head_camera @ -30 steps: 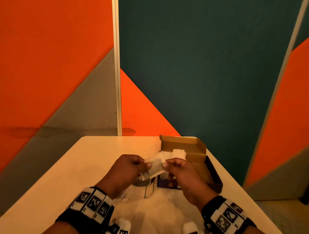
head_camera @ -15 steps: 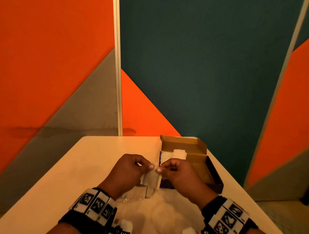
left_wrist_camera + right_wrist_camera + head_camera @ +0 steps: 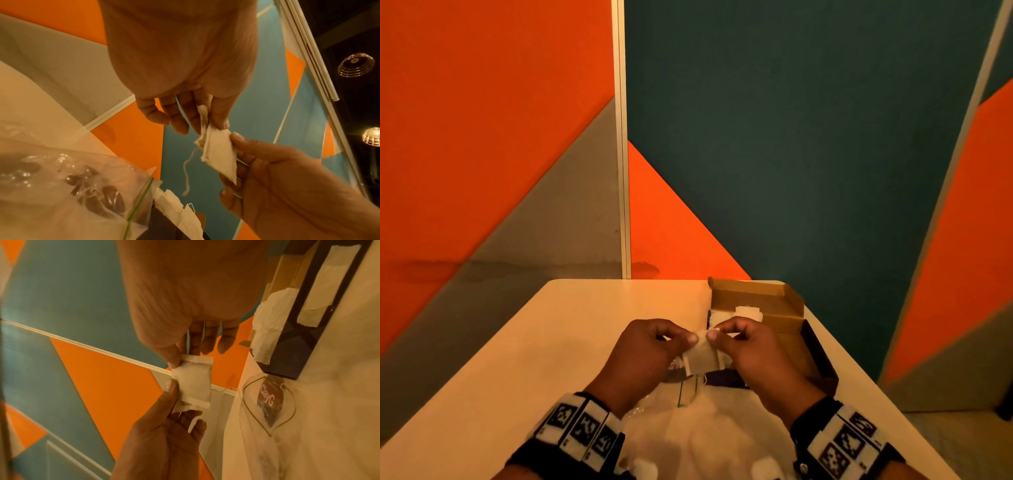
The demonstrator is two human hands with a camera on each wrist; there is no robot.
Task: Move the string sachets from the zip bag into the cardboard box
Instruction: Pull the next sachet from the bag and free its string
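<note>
Both hands hold one white string sachet [image 3: 701, 353] above the table, just left of the open cardboard box [image 3: 780, 294]. My left hand [image 3: 688, 337] pinches its upper edge between thumb and fingers. Close beside it, my right hand [image 3: 714, 334] pinches the same edge. From the left wrist, the sachet [image 3: 219, 154] hangs with its string [image 3: 188, 170] dangling loose. In the right wrist view a second layer shows behind the sachet [image 3: 194, 382]. Several white sachets [image 3: 736, 312] lie in the box. The clear zip bag [image 3: 685, 394] lies on the table under my hands.
The box's dark outer wall [image 3: 296, 344] faces me, and its brown lid flap [image 3: 753, 291] stands up at the table's far edge. The zip bag [image 3: 72, 186] has a green seal line and dark contents. Orange, teal and grey wall panels stand behind the pale table [image 3: 534, 359].
The sachet, held flat between the hands a second ago, now hangs down from its top edge. Both hands have drawn closer together, their fingertips almost touching.
</note>
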